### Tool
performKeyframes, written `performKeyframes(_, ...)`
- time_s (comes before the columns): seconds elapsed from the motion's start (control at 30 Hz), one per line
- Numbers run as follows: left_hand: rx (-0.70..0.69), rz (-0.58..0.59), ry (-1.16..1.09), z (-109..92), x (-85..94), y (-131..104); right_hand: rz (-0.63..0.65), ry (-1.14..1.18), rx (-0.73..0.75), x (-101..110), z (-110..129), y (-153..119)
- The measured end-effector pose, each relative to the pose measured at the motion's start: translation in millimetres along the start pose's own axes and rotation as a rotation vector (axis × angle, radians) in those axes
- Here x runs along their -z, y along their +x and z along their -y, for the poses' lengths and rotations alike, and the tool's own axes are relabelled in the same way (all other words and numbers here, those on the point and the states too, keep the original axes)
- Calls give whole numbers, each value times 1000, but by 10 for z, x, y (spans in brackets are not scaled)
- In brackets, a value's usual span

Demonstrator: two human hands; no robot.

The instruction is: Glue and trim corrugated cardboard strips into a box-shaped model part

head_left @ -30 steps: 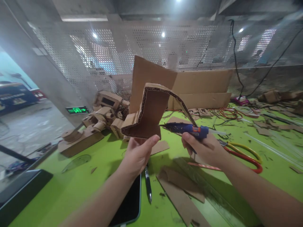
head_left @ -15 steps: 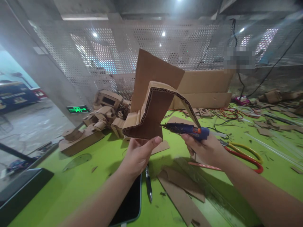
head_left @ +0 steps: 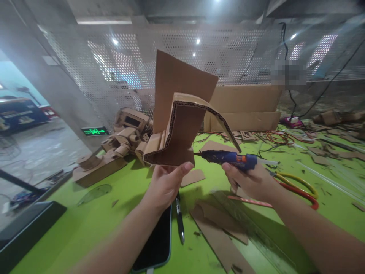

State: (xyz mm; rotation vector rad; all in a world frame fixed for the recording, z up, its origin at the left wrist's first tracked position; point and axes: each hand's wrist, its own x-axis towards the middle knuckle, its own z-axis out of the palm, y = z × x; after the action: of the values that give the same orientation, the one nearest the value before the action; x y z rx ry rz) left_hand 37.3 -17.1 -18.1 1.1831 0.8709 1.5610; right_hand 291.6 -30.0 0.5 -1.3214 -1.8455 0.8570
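Note:
A folded cardboard piece point(head_left: 185, 129) with a tall flat panel point(head_left: 182, 78) behind it is held up above the green table. My left hand point(head_left: 168, 182) grips its lower edge, thumb in front. A curved strip of the piece hangs down on the right. My right hand point(head_left: 248, 179) is wrapped round a blue hot glue gun point(head_left: 230, 158), whose dark nozzle points left, close to the right edge of the cardboard's lower part. Whether nozzle and cardboard touch is hard to tell.
Cardboard models point(head_left: 125, 140) stand at the back left. A phone point(head_left: 156, 243), a pen point(head_left: 179, 220) and cardboard strips point(head_left: 216, 236) lie below the hands. Scissors point(head_left: 299, 186) with red and yellow handles lie right; an orange cable point(head_left: 276, 137) lies behind.
The cardboard piece has shifted a little left and tilted, with its tall panel higher. The glue gun and my right hand have moved slightly right.

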Motion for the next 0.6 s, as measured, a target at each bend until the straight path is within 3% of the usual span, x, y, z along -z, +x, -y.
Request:
performKeyframes(0.17,-4,33,61,-57,-37,-7,-67,37,39,-18,49,14)
performKeyframes(0.37,21,177,139,-137,-29,15,-27,8,-21,-6,-3,18)
performKeyframes(0.6,-5,78,-14,-30,-25,18,43,5,18,45,-3,-31)
